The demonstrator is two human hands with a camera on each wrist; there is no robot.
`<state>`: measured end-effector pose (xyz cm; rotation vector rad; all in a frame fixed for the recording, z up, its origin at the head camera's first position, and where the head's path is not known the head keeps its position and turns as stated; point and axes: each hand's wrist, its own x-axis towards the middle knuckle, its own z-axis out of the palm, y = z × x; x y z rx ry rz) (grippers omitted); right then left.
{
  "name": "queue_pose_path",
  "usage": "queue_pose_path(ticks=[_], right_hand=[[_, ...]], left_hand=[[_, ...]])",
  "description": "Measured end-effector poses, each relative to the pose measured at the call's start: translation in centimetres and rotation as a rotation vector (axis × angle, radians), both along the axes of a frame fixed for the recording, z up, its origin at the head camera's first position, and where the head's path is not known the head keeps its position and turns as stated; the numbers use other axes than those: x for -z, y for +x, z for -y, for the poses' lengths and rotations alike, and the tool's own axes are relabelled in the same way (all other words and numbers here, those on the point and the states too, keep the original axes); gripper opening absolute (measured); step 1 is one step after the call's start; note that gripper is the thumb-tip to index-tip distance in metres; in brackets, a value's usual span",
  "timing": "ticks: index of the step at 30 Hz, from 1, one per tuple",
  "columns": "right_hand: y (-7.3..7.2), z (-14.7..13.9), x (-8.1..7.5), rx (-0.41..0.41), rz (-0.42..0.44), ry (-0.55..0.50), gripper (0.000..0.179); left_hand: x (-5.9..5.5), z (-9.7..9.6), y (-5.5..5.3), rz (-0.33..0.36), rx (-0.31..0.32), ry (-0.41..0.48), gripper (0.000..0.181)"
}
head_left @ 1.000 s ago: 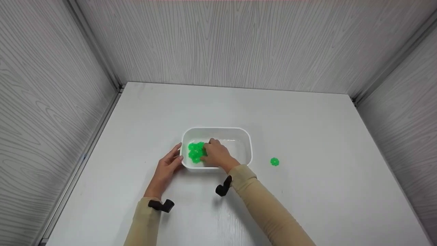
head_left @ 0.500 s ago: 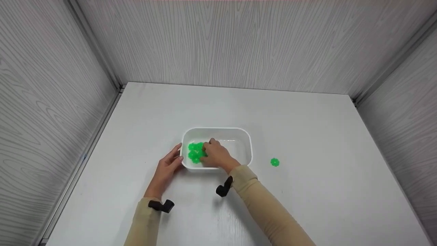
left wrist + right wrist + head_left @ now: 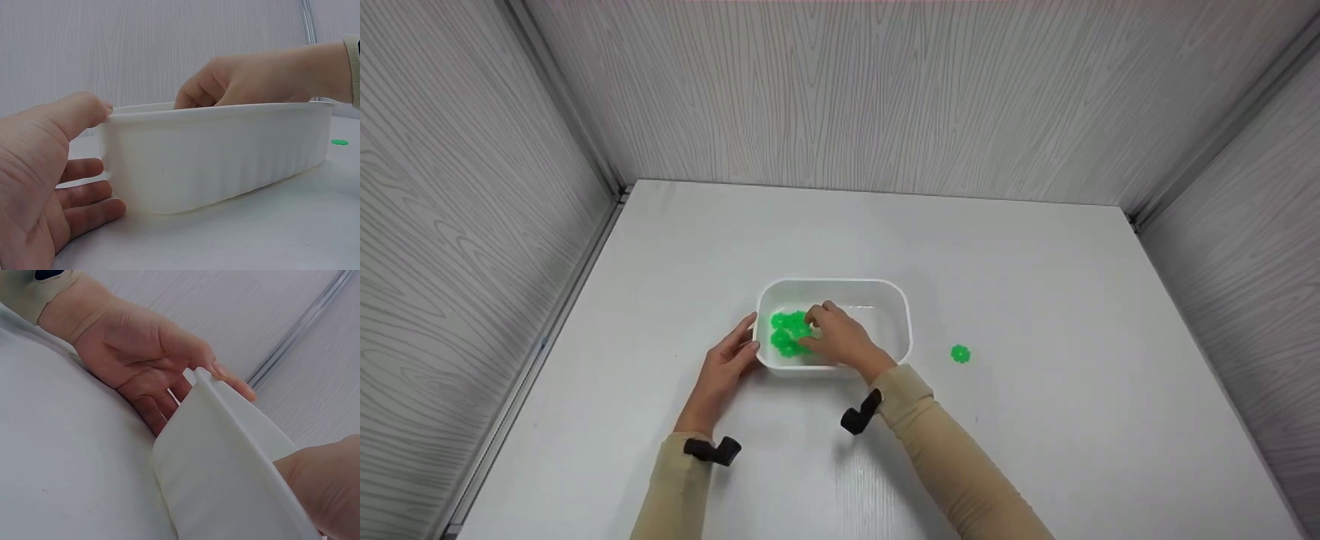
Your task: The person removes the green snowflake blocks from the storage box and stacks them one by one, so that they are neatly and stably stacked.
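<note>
A white plastic tub [image 3: 885, 330] with rounded corners stands on the table. Inside, at its left end, lie several green flower-shaped pieces [image 3: 786, 341]. My left hand [image 3: 724, 371] rests against the tub's left end from outside. In the left wrist view its thumb touches the rim and its relaxed fingers lie along the wall. My right hand [image 3: 844, 341] reaches over the near rim into the tub, thumb and index finger bent around a green piece at the right of the cluster. The wall hides these fingertips in both wrist views.
One more green flower-shaped piece [image 3: 961, 353] lies on the white table [image 3: 1035, 450], right of the tub. Pale wood-grain panels [image 3: 840, 97] enclose the table at the back and both sides. Black wrist cameras stick out from the sleeves.
My right hand's wrist has shifted slightly right and toward me, and a gap now shows between its thumb and index finger. The left hand stays at the tub's end.
</note>
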<state>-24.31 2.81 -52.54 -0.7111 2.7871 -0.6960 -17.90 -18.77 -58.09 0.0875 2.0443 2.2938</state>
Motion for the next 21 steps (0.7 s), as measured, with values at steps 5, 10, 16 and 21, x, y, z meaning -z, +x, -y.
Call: queue_pose_path(ticks=[5,10,16,21], right_hand=[[0.3,-0.5,-0.3,0.012,0.008,-0.059,0.035],[0.5,-1.1,-0.5,0.012,-0.012,-0.105,0.034],[0.8,-2.1,-0.6,0.027,-0.026,-0.175,0.033],[1.2,-2.9,-0.6,0.052,-0.069,-0.197,0.031]], left_hand=[[-0.1,0.0,-0.1,0.014,-0.01,-0.016,0.049],[-0.1,0.1,-0.1,0.019,-0.008,-0.028,0.049],[-0.1,0.1,-0.1,0.018,-0.016,-0.032,0.051],[-0.2,0.0,-0.1,0.034,-0.012,-0.036,0.05]])
